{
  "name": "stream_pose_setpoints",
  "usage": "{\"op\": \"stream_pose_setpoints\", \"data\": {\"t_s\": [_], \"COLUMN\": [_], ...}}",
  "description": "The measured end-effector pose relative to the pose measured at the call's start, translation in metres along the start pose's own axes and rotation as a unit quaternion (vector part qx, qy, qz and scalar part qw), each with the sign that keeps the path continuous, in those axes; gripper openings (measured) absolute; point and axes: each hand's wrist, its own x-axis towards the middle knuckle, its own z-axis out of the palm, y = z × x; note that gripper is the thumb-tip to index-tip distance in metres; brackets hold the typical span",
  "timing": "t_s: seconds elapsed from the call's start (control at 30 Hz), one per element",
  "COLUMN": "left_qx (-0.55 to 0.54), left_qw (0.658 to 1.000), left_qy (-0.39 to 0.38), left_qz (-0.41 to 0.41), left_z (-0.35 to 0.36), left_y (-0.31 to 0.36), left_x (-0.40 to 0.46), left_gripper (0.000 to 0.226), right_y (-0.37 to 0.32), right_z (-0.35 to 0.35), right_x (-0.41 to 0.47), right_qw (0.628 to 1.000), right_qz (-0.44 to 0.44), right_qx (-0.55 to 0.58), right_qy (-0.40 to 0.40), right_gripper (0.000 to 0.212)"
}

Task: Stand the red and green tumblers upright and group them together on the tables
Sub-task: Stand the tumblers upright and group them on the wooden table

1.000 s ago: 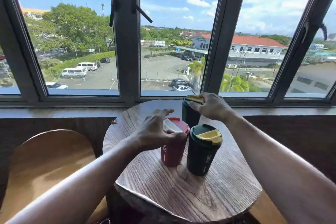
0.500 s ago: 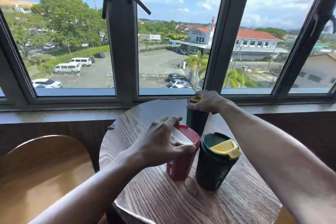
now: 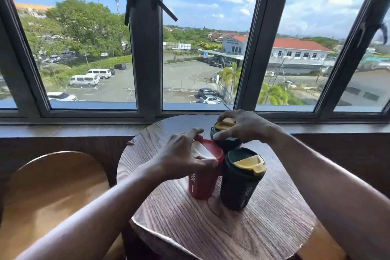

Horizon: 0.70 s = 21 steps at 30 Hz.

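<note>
Three tumblers stand upright close together on a round wooden table [image 3: 242,236]. My left hand [image 3: 181,154] grips the rim of the red tumbler [image 3: 201,183], which has a red and white lid. My right hand [image 3: 242,125] holds the top of the far green tumbler [image 3: 226,142] by its yellow-flapped lid, right behind the red one. The near green tumbler [image 3: 240,183], with a yellow lid flap, stands free to the right of the red one, almost touching it.
A lighter wooden stool or second table [image 3: 50,192] sits low at the left. The window sill [image 3: 73,130] and a wide window run along the far side, just behind the table. A small chip [image 3: 130,143] lies at the table's far left edge.
The far green tumbler has come nearer to the red one under my right hand. My left hand stays on the red tumbler. The view has shifted slightly.
</note>
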Motion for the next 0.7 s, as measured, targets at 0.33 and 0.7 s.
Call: {"op": "stream_pose_setpoints", "data": {"t_s": [0.33, 0.7], "left_qx": [-0.017, -0.018], "left_qw": [1.000, 0.998], "left_qy": [0.015, 0.020], "left_qz": [-0.020, -0.055], "left_z": [0.004, 0.012], "left_y": [0.000, -0.006], "left_x": [-0.004, -0.016], "left_gripper": [0.088, 0.103], "right_y": [0.007, 0.031], "right_z": [0.014, 0.002], "right_x": [-0.016, -0.095], "right_qw": [0.998, 0.999], "right_qz": [-0.031, 0.016], "right_qx": [-0.058, 0.030], "right_qy": [0.006, 0.040], "right_gripper": [0.069, 0.091]}}
